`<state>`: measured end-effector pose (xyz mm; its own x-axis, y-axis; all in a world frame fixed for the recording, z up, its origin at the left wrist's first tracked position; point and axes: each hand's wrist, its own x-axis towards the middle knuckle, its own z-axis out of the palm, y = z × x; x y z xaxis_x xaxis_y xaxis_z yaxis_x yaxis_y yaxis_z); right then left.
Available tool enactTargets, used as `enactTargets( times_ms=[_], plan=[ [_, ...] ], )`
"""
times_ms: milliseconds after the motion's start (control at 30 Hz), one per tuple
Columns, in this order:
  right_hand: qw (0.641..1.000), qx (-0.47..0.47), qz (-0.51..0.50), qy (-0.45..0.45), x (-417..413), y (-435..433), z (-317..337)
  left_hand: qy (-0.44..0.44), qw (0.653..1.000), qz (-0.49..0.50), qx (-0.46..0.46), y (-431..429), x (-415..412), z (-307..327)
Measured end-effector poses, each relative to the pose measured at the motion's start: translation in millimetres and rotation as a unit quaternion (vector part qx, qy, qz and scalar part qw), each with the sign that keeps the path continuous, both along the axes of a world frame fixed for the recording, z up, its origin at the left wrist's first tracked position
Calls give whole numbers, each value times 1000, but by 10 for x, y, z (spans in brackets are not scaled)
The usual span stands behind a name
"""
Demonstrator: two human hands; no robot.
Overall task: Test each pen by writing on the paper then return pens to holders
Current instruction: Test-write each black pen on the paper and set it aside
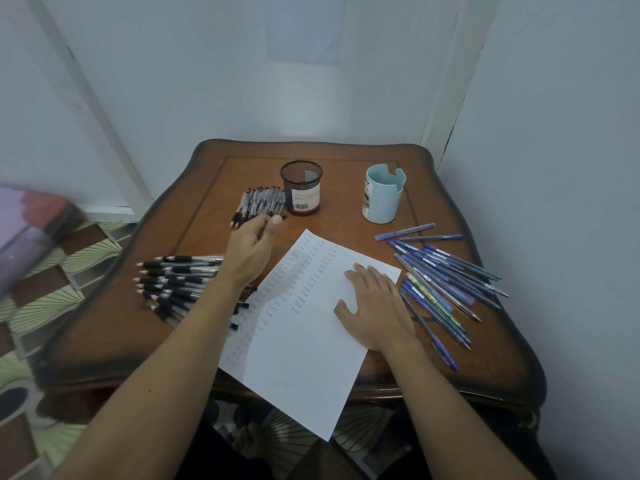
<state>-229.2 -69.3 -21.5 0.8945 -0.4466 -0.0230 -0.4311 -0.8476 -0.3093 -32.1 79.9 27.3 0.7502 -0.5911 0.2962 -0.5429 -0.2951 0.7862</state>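
While the right hand (375, 306) lies flat with fingers spread on the paper (298, 358) at six o'clock, loose blue pens (446, 282) lie just beside it at three, and a heap of black pens (176, 282) at nine is partly hidden by the left forearm. Farther off, the left hand (249, 247) reaches to eleven o'clock, fingers curled at a second black pen bundle (259, 202); whether it grips one I cannot tell. Beyond, on the wooden table (346, 216), a mesh holder (301, 187) stands at twelve and a light blue holder (382, 199) at one.
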Motion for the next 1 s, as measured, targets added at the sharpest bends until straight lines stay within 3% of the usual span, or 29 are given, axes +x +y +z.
enactTargets(
  times_ms=[367, 467, 800, 1000],
  plan=[
    [1000, 4, -6, 1, 5, 19, 25, 61, 996, -56, -21, -70, -303, 4],
    [1000, 1, -5, 2, -1, 16, 23, 33, 998, -40, -19, -61, -315, 1],
    [1000, -3, -8, 0, 8, 17, 10, 197, 974, -57, -99, -44, -479, -179],
    [1000, -10, -5, 0, 12, 4, -15, 202, 976, -37, -74, -15, -544, -341]
  ],
)
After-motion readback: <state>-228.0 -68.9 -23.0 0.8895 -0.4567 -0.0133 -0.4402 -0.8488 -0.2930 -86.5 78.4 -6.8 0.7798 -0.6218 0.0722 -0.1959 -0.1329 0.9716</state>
